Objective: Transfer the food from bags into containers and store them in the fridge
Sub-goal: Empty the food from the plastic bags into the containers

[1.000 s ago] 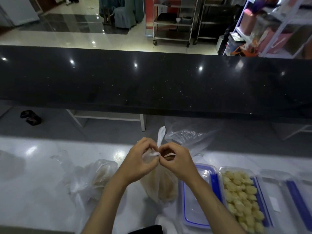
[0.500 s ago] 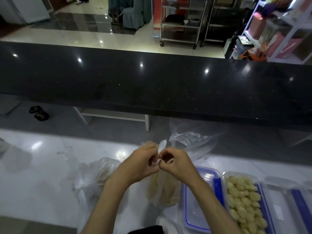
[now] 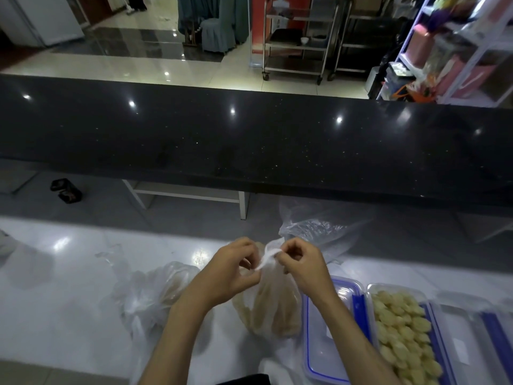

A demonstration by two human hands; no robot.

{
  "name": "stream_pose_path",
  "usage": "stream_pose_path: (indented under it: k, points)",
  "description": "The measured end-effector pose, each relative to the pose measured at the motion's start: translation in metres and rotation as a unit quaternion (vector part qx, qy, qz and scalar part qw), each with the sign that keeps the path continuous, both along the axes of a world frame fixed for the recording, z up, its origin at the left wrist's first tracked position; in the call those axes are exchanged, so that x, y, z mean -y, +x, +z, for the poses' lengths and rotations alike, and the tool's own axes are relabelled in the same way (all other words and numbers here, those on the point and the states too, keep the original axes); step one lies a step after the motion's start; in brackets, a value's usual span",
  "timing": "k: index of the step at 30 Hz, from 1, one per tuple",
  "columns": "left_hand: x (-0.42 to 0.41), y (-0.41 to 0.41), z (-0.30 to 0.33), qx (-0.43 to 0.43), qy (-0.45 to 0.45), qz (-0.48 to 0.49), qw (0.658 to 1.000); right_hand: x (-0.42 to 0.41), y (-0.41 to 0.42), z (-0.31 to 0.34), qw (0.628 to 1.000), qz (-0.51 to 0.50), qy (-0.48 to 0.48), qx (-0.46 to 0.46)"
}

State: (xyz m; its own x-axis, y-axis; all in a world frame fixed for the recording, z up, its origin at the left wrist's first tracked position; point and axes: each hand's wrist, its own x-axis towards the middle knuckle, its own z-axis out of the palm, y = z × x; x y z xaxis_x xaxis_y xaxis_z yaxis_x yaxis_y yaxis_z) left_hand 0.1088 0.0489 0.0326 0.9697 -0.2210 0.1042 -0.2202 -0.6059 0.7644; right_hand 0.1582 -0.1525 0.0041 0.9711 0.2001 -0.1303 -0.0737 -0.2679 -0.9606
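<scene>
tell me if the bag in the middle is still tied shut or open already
Still tied shut. The neck of the bag is bunched into a twisted knot that the left hand and right hand pinch; the food remains inside.

This looks like the food-prep side of a small eatery or catering kitchen rather than a home. A white tabletop (image 3: 69,273) carries plastic bags of food (image 3: 266,307) and snap-lid containers (image 3: 399,329), one filled with pale pieces. Beyond a long black stone counter (image 3: 249,140) lies a glossy tiled floor (image 3: 138,65) with steel trolley racks (image 3: 294,37), chairs in fabric covers (image 3: 216,31) (banquet style), and a cluttered shelf unit (image 3: 458,51). The white appliance (image 3: 41,18) at far left may be a fridge.
</scene>
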Motion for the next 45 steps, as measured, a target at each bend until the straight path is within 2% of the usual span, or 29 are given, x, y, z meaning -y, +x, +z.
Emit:
stream_pose_path:
  k: [4, 8, 10, 12, 15, 18, 24, 28, 32, 34, 36, 38, 40, 42, 45]
  points:
    - [0.003, -0.001, 0.005, 0.021, -0.006, 0.020, 1.000, -0.005, -0.006, 0.000, 0.995, -0.056, 0.065, -0.052]
    - [0.013, -0.003, -0.004, 0.028, -0.021, 0.095, 0.995, -0.007, -0.007, 0.005, 0.997, -0.022, 0.065, -0.047]
    - [0.010, -0.003, -0.004, 0.017, -0.044, 0.113, 0.993, -0.006, -0.005, 0.008, 0.996, -0.051, 0.058, -0.052]
    - [0.004, -0.003, -0.005, -0.002, -0.090, 0.094, 0.991, -0.003, -0.002, 0.009, 0.990, -0.098, 0.069, -0.074]
    - [0.003, -0.008, -0.002, -0.073, -0.196, 0.076, 0.975, -0.003, 0.000, 0.010, 0.980, -0.126, 0.096, -0.121]
    - [0.010, -0.010, -0.003, -0.106, -0.226, 0.109, 0.962, -0.011, -0.005, 0.008, 0.977, -0.113, 0.109, -0.144]
    - [0.012, -0.004, -0.003, -0.100, -0.156, 0.119, 0.975, -0.017, -0.010, 0.008, 0.966, -0.100, 0.126, -0.202]
    - [-0.003, -0.006, -0.011, -0.152, -0.161, 0.110, 0.969, -0.011, -0.005, 0.013, 0.944, -0.118, 0.172, -0.255]
    - [-0.005, -0.010, -0.007, -0.098, -0.045, 0.121, 0.987, -0.012, -0.005, 0.014, 0.959, -0.061, 0.153, -0.231]
    - [-0.006, -0.009, -0.005, -0.060, 0.004, 0.078, 0.995, -0.011, -0.005, 0.015, 0.966, -0.035, 0.145, -0.212]
    - [-0.006, -0.005, -0.004, -0.041, 0.067, -0.004, 0.997, -0.010, -0.003, 0.014, 0.967, -0.018, 0.160, -0.199]
    - [-0.005, -0.001, -0.011, -0.054, 0.065, -0.049, 0.995, -0.010, -0.002, 0.012, 0.969, 0.000, 0.161, -0.187]
    - [-0.001, 0.002, -0.013, -0.047, 0.048, -0.036, 0.997, -0.009, -0.002, 0.011, 0.973, 0.035, 0.142, -0.181]
    - [0.002, 0.003, -0.014, -0.016, 0.086, -0.006, 0.996, -0.006, -0.005, 0.007, 0.975, 0.093, 0.083, -0.184]
    - [0.000, 0.006, -0.020, -0.015, 0.115, 0.024, 0.993, -0.003, -0.010, -0.006, 0.983, 0.147, -0.037, -0.101]
